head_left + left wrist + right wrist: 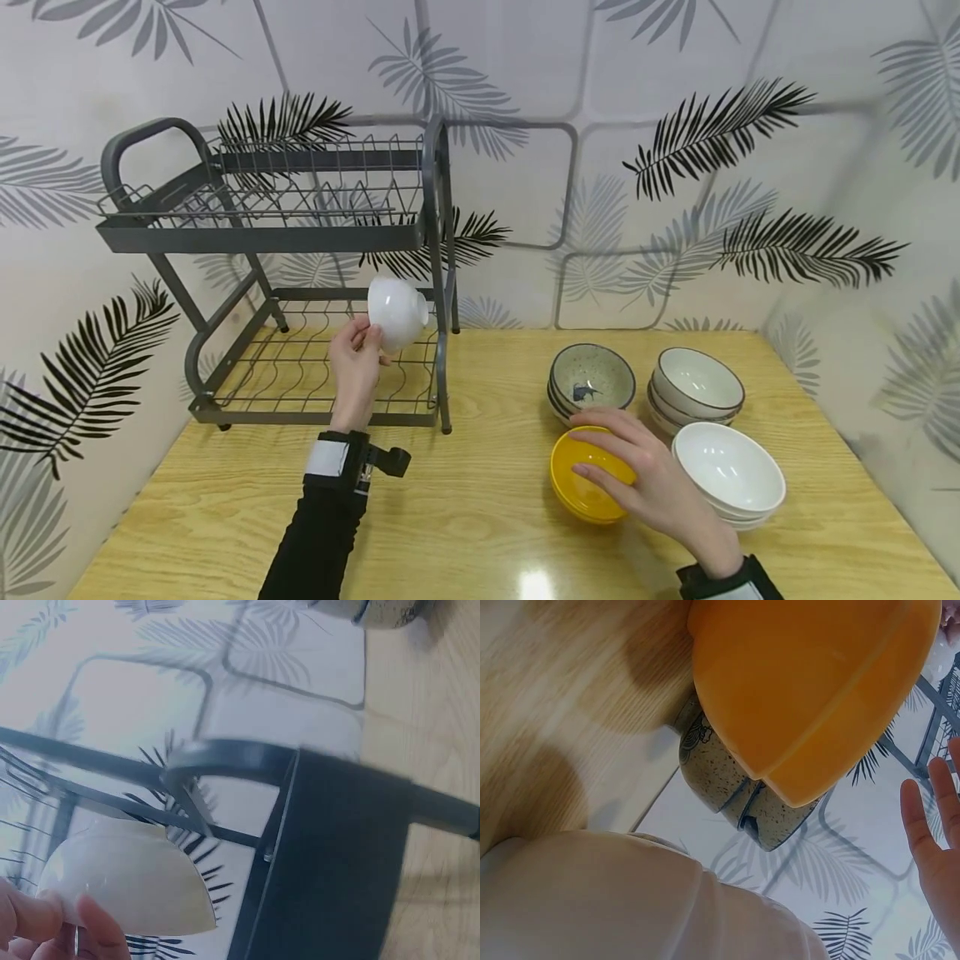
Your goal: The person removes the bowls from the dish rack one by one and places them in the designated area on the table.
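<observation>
My left hand [356,360] pinches a white bowl [398,315] by its rim, thumb against the outside. The bowl is tipped on its side, in front of the dish rack [315,237] between its two tiers. In the left wrist view the white bowl [131,877] is also held at the edge. My right hand [652,477] hovers over the yellow bowls [576,493], stacked one in another, its fingers spread and loosely bent. Fingers and yellow bowls [810,682] stand apart in the right wrist view.
Behind the yellow stack are speckled bowls [592,379], nested. Cream bowls [699,382] with dark rims stand at the back right, and a stack of white bowls [727,468] in front of them. A patterned wall [517,192] backs the wooden table [465,500].
</observation>
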A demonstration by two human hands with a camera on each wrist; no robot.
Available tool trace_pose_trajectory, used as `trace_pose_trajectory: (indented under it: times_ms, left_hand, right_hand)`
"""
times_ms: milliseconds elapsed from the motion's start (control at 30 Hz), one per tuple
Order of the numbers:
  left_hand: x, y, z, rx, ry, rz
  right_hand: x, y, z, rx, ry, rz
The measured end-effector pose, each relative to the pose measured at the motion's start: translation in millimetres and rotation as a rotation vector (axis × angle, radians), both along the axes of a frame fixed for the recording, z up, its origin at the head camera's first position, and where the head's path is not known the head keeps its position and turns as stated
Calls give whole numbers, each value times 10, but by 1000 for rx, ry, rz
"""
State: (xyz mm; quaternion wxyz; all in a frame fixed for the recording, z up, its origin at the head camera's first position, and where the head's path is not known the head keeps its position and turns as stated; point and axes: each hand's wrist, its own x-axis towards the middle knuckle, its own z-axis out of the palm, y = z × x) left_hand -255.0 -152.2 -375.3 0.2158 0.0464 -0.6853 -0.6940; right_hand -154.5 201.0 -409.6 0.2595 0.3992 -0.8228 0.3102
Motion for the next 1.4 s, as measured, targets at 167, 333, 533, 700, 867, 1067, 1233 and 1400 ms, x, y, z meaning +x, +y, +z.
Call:
trace_pose_trajectory:
  times_ms: [167, 333, 533, 700, 867, 1067, 1233, 1400]
  left_hand:
    - [251, 66, -10, 21, 24, 42]
    - [462, 173, 53, -40, 86, 61]
    - [602, 300, 168, -126, 228, 62]
    - [697, 388, 194, -203, 300, 28]
    - [781, 471, 163, -322, 344, -20]
    - [833, 536, 113, -483, 470, -58]
    - [833, 575, 100, -579, 589, -112]
    - [848, 598, 87, -633, 617, -184]
  right_hand:
    - [-35, -25, 21, -25, 37, 36]
    - [-62, -66, 63, -48, 60, 61]
    - [-78, -93, 95, -49, 58, 55]
    - [-87, -118, 134, -62, 67, 57]
    - [-108, -158, 186, -93, 98, 54]
    - [-125, -211, 261, -124, 61, 19]
    - [-150, -263, 328, -151, 75, 22]
    - [-166, -320, 390, -164, 87, 31]
